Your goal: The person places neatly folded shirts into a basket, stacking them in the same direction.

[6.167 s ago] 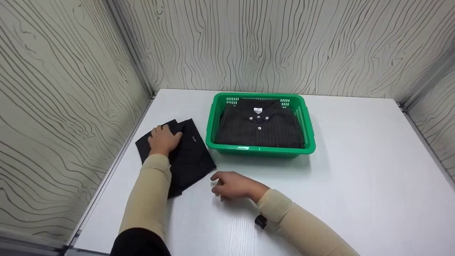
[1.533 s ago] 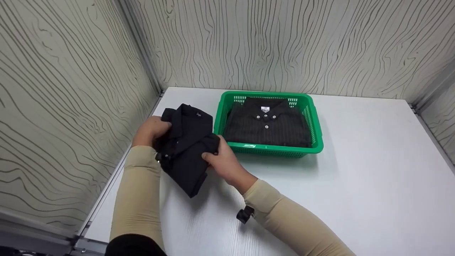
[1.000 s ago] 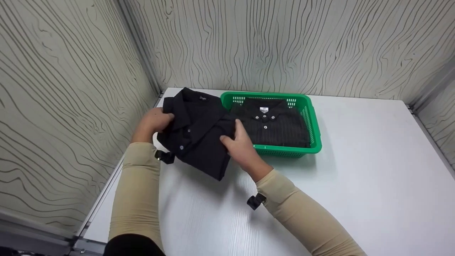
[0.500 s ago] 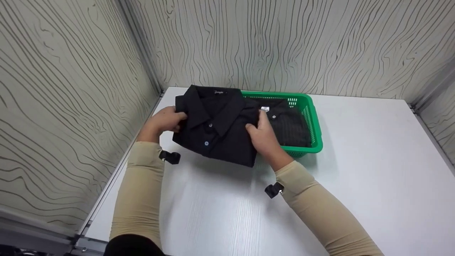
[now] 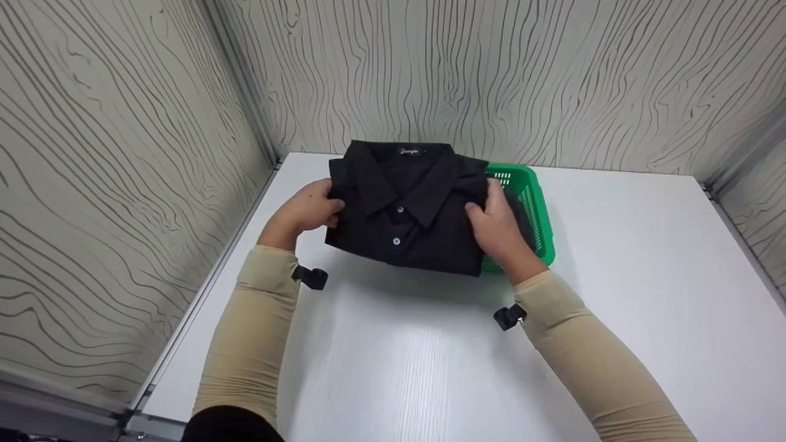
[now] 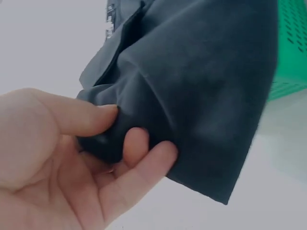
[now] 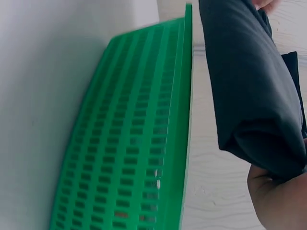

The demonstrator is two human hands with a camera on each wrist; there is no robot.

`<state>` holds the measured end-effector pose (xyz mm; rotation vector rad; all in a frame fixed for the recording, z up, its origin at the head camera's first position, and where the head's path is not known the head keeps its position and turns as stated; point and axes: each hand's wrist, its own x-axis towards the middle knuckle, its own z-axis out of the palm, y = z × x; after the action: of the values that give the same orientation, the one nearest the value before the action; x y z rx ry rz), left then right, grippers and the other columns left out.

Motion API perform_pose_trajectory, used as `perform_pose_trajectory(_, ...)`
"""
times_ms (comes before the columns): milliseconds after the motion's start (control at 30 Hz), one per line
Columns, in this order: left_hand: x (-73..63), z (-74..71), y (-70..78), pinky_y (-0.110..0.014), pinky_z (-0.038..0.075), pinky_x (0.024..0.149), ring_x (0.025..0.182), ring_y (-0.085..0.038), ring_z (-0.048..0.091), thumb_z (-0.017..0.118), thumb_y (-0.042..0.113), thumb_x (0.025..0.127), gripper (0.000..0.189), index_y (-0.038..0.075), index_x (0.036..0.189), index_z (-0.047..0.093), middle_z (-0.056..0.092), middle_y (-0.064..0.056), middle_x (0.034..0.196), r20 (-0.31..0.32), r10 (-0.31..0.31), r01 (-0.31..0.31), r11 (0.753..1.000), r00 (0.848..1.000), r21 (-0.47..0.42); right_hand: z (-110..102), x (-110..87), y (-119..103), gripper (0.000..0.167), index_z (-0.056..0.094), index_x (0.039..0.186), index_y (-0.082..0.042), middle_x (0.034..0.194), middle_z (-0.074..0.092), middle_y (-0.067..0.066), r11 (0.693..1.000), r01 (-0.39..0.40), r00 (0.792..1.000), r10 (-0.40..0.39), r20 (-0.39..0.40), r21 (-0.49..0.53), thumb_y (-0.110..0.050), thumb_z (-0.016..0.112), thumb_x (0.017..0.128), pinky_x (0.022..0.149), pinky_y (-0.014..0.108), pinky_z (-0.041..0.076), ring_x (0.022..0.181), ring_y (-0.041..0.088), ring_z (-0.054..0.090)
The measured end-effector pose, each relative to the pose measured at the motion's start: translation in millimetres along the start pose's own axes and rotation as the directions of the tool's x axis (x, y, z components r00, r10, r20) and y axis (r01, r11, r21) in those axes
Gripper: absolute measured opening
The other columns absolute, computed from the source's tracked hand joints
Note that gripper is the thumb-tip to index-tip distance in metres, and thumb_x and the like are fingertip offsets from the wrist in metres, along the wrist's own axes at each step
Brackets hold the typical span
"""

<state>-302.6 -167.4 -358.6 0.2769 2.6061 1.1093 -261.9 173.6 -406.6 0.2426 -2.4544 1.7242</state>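
Note:
A folded black button-up shirt, collar toward the back and label showing, is held up between both hands. My left hand pinches its left side; in the left wrist view the thumb lies on top and fingers curl at the cloth's edge. At the opposite side my right hand grips it, thumb on top. In the right wrist view the folded shirt is raised above the rim of the green basket. The shirt hides most of the basket and the dark striped shirt inside.
The green plastic basket stands on the white table, behind and to the right of the held shirt. Wood-patterned panels rise at the back and both sides. A small black device sits on each wrist.
The black shirt, earlier lying on the table at left, is lifted and levelled. Both hands have carried it rightward, so it now covers the basket's left part in the head view.

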Motion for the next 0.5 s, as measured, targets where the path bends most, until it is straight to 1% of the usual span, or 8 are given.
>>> perform_pose_trajectory(133, 5.1, 10.9, 3.8, -0.039, 0.05, 0.078, 0.08, -0.024, 0.06, 0.052, 0.012, 0.105, 0.024, -0.002, 0.125, 0.053, 0.058, -0.013, 0.095, -0.03, -0.007, 0.007, 1.0, 1.0, 0.012, -13, 1.9, 6, 0.045, 0.033, 0.147, -0.007, 0.152, 0.037, 0.014, 0.998, -0.003, 1.0, 0.003, 0.002, -0.067, -0.01, 0.045, 0.104, 0.117, 0.049, 0.025, 0.14, 0.025, 0.034)
perform_pose_trajectory(267, 7.6, 19.9, 9.3, -0.037, 0.051, 0.073, 0.076, -0.023, 0.059, 0.054, 0.015, 0.105, 0.023, 0.0, 0.122, 0.054, 0.058, -0.012, 0.092, -0.064, -0.004, 0.005, 1.0, 0.998, 0.016, -24, 4.0, 12, 0.045, 0.031, 0.147, -0.005, 0.15, 0.038, 0.017, 0.995, -0.002, 1.0, 0.001, -0.009, -0.098, -0.008, 0.043, 0.104, 0.116, 0.051, 0.025, 0.139, 0.028, 0.035)
perform_pose_trajectory(367, 6.7, 25.1, 14.9, -0.036, 0.052, 0.072, 0.076, -0.023, 0.06, 0.054, 0.016, 0.105, 0.025, 0.0, 0.124, 0.054, 0.059, -0.012, 0.093, -0.088, 0.001, 0.0, 1.0, 0.996, 0.019, -31, 5.9, 14, 0.043, 0.032, 0.145, -0.004, 0.148, 0.039, 0.018, 0.995, 0.001, 1.0, -0.003, -0.016, -0.103, -0.008, 0.043, 0.104, 0.115, 0.051, 0.026, 0.136, 0.029, 0.037)
perform_pose_trajectory(500, 6.2, 28.5, 21.9, -0.036, 0.053, 0.073, 0.08, -0.023, 0.061, 0.055, 0.018, 0.105, 0.028, 0.001, 0.127, 0.054, 0.06, -0.013, 0.099, -0.123, 0.008, -0.004, 0.999, 0.992, 0.039, -41, 10.5, 14, 0.043, 0.032, 0.145, -0.003, 0.147, 0.04, 0.018, 0.995, 0.013, 1.0, -0.015, -0.023, -0.103, -0.007, 0.043, 0.104, 0.115, 0.05, 0.027, 0.136, 0.029, 0.038)
